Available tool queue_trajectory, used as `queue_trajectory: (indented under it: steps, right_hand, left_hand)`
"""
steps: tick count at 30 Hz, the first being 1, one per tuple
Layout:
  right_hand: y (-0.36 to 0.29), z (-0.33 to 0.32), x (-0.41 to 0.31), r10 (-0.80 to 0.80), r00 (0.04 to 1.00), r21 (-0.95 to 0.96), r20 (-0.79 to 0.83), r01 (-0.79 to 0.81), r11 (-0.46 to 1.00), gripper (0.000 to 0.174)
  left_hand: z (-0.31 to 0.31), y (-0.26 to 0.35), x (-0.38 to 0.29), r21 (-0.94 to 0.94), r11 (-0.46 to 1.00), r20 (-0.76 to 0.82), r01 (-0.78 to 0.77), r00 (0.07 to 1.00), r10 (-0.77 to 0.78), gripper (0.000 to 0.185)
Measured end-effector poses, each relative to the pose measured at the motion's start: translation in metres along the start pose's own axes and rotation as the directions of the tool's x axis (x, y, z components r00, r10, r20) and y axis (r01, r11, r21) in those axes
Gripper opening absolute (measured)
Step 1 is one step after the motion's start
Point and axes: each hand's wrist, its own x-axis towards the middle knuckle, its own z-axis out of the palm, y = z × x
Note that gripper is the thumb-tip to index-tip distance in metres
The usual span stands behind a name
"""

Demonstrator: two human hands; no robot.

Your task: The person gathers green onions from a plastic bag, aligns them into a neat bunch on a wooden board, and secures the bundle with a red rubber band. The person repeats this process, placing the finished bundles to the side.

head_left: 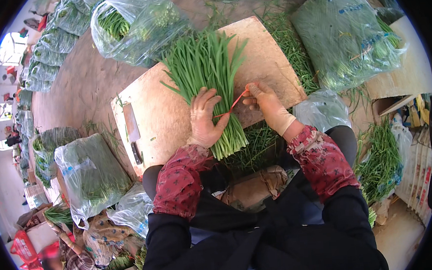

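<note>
A thick bunch of garlic chives [207, 65] lies across the wooden board [163, 112], its green leaves pointing away and its pale cut ends towards me. My left hand [206, 117], in a thin glove, holds the bunch from above near the stem end, fingers spread and thumb against the stems. The fingertips of my right hand [263, 99], gloved too, pinch a red tie [239, 99], drawn taut up and right of the stems. One end of the tie reaches the bunch by my left thumb; its path underneath is hidden. A kitchen knife [131, 126] rests on the board's left side.
Plastic-bagged chives [140, 25] stand beyond the board, with another full bag [346, 36] at right and one [93, 170] at left. Loose trimmings [288, 43] litter the floor. A co-worker [74, 259] at lower left holds chives. Loose chives [380, 159] lie at far right.
</note>
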Motion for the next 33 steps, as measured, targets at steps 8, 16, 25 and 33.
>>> queue_trajectory:
  steps: [8, 16, 25, 33]
  right_hand:
    - [0.042, 0.0, -0.018, 0.164, 0.969, -0.351, 0.185, -0.091, 0.932, 0.041]
    - [0.043, 0.016, -0.024, 0.259, 0.932, -0.423, 0.253, -0.134, 0.896, 0.028]
    - [0.065, 0.034, -0.021, -0.064, 0.945, -0.516, 0.322, 0.231, 0.825, 0.031]
    - [0.077, 0.034, -0.017, -0.031, 0.979, -0.549, 0.201, 0.139, 0.824, 0.032]
  left_hand:
    - [0.004, 0.008, -0.029, -0.048, 0.936, -0.137, 0.348, 0.926, -0.352, 0.132]
    - [0.012, 0.017, -0.051, -0.708, 0.538, -0.028, 0.457, 0.743, -0.669, 0.1]
    - [0.011, 0.012, -0.069, -0.859, 0.352, -0.036, 0.37, 0.644, -0.764, 0.089]
    - [0.026, 0.009, -0.068, -0.787, 0.466, -0.124, 0.404, 0.636, -0.761, 0.088]
